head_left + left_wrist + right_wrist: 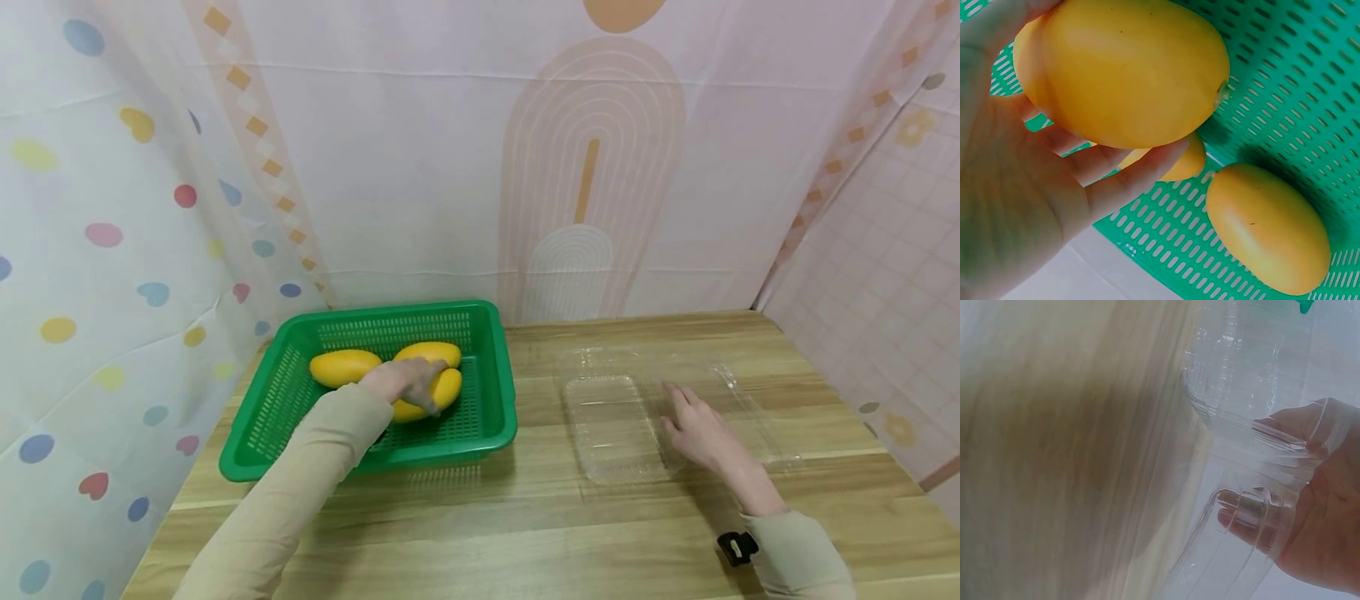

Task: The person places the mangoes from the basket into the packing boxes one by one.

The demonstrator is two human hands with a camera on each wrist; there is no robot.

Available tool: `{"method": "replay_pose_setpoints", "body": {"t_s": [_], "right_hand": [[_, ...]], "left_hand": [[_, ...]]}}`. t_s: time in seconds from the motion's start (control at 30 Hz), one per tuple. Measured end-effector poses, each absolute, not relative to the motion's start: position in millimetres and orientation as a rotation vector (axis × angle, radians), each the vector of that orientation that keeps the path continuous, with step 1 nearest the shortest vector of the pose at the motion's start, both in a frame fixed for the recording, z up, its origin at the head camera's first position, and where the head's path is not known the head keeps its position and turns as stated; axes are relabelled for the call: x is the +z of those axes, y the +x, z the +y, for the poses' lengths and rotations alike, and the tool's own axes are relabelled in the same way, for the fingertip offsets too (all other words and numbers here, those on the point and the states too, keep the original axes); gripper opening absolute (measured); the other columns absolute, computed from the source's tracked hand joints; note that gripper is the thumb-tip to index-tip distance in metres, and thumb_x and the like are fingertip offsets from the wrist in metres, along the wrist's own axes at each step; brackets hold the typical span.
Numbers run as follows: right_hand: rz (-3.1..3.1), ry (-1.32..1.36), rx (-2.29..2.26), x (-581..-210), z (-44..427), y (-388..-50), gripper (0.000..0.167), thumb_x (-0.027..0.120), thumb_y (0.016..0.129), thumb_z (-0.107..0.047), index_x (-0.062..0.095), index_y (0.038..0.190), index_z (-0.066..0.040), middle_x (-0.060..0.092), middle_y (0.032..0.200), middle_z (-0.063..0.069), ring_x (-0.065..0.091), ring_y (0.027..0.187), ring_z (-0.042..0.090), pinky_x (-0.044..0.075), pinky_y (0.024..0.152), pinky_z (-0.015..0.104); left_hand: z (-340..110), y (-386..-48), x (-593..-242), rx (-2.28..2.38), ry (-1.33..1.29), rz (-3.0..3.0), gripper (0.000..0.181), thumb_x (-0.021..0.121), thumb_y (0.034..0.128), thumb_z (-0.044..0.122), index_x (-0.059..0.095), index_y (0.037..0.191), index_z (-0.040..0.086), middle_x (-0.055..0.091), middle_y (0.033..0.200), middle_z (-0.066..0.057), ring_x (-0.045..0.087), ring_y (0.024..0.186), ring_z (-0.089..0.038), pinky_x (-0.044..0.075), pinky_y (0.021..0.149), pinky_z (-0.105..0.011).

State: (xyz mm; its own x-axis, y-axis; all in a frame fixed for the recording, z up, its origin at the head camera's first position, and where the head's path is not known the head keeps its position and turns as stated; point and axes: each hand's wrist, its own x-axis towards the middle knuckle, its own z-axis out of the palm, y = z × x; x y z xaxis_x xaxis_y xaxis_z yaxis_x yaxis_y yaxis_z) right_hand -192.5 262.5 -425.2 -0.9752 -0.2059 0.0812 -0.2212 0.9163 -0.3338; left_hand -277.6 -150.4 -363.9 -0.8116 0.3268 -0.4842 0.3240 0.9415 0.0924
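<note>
My left hand (408,382) reaches into a green plastic basket (504,392) and grips a yellow mango (1125,72), thumb on one side and fingers on the other. Two more mangoes lie in the basket; one mango (343,367) is left of the hand, and another mango (429,352) sits behind it. On the right, an open clear plastic clamshell container (607,417) rests on the table. My right hand (701,429) holds it near its middle fold, with fingers and thumb (1291,428) seen through the plastic.
The wooden table (480,533) carries both basket and container. Patterned curtains (420,167) hang behind it and at both sides. A black band (737,548) is on the right wrist.
</note>
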Motion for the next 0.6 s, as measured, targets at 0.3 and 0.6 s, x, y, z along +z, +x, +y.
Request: {"method": "replay_pose_setpoints", "body": {"t_s": [0.3,0.6], "right_hand": [[-3.029,0.333,0.547,-424.9,262.1,-193.7,0.058,0.054,0.092,-0.010,0.030,0.140,0.013,0.036,0.139,0.038,0.045,0.118,0.056,0.041,0.095,0.062],[-3.024,0.345,0.546,-425.7,262.4,-194.0,0.058,0.054,0.092,-0.009,0.030,0.140,0.014,0.035,0.139,0.039,0.046,0.118,0.056,0.042,0.094,0.061]], "left_hand": [[-146.5,-276.3,-350.2,0.075,0.481,2.641,0.080,0.067,0.0843,0.040,0.028,0.148,0.011,0.050,0.132,-0.019,0.053,0.102,-0.027,0.048,0.080,-0.042],[-140.7,-275.4,-331.7,0.204,0.488,2.682,0.078,0.062,0.0859,0.044,0.027,0.146,0.007,0.057,0.110,-0.016,0.057,0.086,-0.024,0.048,0.073,-0.037]]}}
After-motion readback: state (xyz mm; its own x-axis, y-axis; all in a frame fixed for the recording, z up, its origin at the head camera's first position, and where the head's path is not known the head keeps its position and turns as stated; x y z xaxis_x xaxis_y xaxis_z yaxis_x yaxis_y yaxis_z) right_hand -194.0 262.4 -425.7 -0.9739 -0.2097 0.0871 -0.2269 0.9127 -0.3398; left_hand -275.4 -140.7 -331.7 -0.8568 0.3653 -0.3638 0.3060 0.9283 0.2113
